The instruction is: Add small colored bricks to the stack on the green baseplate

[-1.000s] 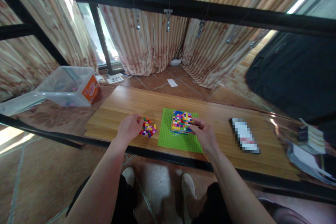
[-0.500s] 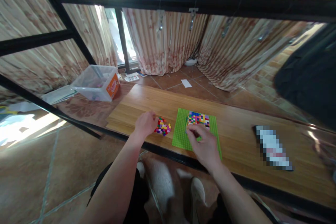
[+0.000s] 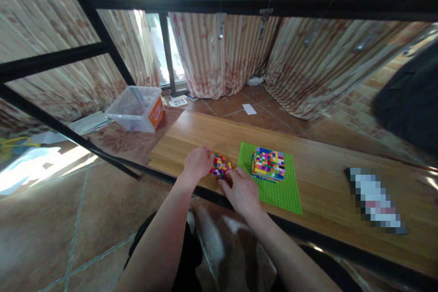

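Observation:
A small pile of loose, many-coloured toy bricks [image 3: 221,165] lies on the wooden table between my hands. At its left edge is my left hand [image 3: 198,163], fingers curled together; anything between the fingertips is too small to make out. My right hand [image 3: 242,189] reaches to the pile's right side, thumb and forefinger a little apart, with no brick visible between them. To the right lies a green studded baseplate [image 3: 280,198], bearing a multicoloured block built of bricks [image 3: 269,164] several layers high.
A dark phone-like object, blurred out [image 3: 376,200], lies on the table's right part. Black metal bars [image 3: 212,2] cross above and along the table's near edge. A clear plastic box [image 3: 133,114] with an orange label stands beyond the table's left end.
My right hand has moved left from the brick block to the loose pile, uncovering the block. My left hand stays beside the pile. The view has shifted slightly.

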`<state>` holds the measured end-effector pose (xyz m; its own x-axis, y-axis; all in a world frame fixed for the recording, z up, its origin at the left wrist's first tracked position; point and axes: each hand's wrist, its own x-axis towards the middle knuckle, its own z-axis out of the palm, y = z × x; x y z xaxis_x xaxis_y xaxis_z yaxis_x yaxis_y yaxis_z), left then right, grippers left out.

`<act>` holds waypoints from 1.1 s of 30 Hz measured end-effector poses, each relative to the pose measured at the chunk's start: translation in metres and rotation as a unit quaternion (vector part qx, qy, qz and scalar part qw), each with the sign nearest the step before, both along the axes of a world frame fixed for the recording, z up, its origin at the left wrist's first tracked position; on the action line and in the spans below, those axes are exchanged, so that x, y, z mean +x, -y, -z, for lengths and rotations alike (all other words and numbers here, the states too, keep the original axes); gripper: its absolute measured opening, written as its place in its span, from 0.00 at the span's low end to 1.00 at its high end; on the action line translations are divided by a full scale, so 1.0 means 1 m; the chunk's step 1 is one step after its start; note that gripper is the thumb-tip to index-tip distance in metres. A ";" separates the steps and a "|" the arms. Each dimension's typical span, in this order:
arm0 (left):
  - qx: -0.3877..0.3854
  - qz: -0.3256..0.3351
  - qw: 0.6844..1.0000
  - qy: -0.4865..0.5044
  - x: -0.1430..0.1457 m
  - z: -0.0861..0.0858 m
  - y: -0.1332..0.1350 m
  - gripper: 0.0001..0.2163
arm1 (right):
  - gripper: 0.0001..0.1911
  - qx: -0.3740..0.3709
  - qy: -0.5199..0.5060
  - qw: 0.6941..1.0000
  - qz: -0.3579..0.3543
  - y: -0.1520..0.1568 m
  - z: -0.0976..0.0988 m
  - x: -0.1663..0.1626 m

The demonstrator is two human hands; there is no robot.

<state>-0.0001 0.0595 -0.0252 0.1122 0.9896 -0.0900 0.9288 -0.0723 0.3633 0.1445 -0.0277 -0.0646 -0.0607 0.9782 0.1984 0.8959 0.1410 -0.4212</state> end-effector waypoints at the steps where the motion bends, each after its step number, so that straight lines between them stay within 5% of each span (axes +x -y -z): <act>1: 0.000 0.000 1.000 0.003 0.000 0.000 0.000 0.13 | 0.08 0.003 0.014 1.000 0.007 -0.001 0.000 -0.002; 13: 0.021 -0.008 1.000 0.010 0.000 0.000 0.001 0.11 | 0.14 -0.012 0.027 0.999 0.030 -0.004 0.000 -0.001; 18: 0.070 0.015 0.986 0.148 0.009 -0.003 0.003 0.12 | 0.13 0.037 -0.141 0.988 0.042 -0.007 -0.005 0.009; 23: 0.012 0.179 0.923 0.339 0.025 -0.008 0.018 0.11 | 0.11 0.069 -0.339 0.937 0.044 -0.010 -0.014 0.023; 27: 0.014 0.226 0.904 0.364 0.035 -0.012 0.029 0.11 | 0.14 0.079 -0.391 0.915 0.066 -0.012 -0.016 0.032; 33: 0.072 0.190 0.914 0.352 0.051 -0.007 0.035 0.10 | 0.14 0.088 -0.386 0.914 0.090 -0.010 -0.020 0.039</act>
